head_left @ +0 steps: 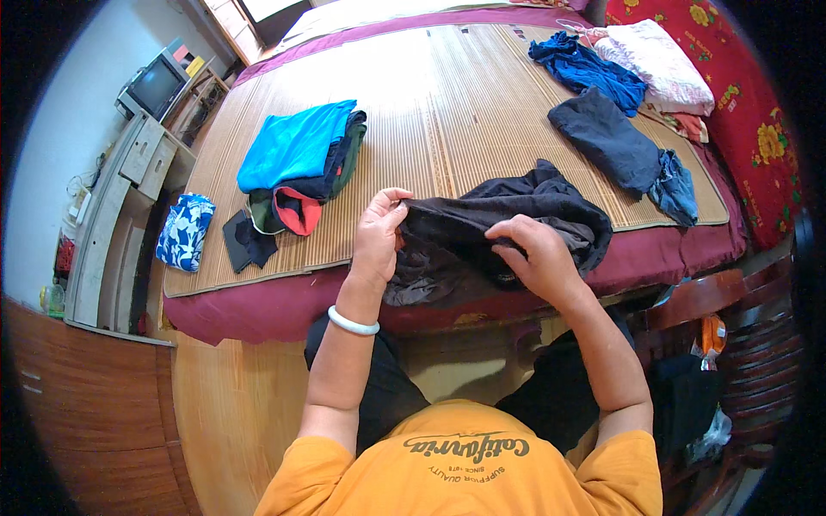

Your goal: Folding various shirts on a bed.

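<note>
A dark, crumpled garment [551, 196] lies at the near edge of the bed, part of it hanging over the side. My left hand [376, 230], with a pale bangle on its wrist, pinches the garment's upper left edge between thumb and fingers. On the same cloth, further right, my right hand [540, 258] has its fingers curled and its thumb close beneath them. The garment's exact kind cannot be made out. To the left is a stack of folded clothes, with a bright blue piece [292, 148] on top and dark and red ones below.
A woven mat [413, 103] covers the bed. A blue-and-white patterned cloth [186, 232] and small dark pieces [249, 243] lie at left. Dark trousers [602, 138], a blue garment [594, 70] and a pale pillow [658, 64] are at right. A wooden chair [757, 335] stands near right.
</note>
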Demonstrator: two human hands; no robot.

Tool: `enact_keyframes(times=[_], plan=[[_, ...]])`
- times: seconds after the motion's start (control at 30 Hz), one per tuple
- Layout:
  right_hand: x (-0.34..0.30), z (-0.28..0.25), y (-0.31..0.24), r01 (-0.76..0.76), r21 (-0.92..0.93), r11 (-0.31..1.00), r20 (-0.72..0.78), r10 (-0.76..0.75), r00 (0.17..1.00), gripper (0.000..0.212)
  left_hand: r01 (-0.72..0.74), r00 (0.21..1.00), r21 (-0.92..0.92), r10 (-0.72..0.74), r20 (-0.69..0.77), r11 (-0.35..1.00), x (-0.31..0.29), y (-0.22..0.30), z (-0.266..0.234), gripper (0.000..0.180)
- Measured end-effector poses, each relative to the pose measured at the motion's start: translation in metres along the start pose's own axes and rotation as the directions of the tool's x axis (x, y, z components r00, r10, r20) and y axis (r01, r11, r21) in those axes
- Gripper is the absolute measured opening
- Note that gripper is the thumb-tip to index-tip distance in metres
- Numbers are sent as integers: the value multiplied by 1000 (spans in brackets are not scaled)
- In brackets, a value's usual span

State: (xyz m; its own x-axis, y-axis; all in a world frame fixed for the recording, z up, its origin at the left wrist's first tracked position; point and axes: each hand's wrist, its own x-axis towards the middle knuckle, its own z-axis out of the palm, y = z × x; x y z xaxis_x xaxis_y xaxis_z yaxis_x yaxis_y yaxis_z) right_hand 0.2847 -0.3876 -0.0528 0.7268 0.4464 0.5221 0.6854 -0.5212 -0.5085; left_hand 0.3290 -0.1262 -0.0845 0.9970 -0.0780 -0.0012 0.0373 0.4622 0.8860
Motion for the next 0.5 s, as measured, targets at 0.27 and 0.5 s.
enact_keyframes(times=[0.27, 0.5], plan=[[-5, -1, 16, -168, 172, 971, -116, 189, 975, 17, -35, 999, 38, 34, 27, 999, -2, 1, 6, 12], [-4, -1, 20, -357, 261, 897, -113, 396, 911, 13, -33, 998, 41, 30, 63, 999, -3, 1, 7, 12]])
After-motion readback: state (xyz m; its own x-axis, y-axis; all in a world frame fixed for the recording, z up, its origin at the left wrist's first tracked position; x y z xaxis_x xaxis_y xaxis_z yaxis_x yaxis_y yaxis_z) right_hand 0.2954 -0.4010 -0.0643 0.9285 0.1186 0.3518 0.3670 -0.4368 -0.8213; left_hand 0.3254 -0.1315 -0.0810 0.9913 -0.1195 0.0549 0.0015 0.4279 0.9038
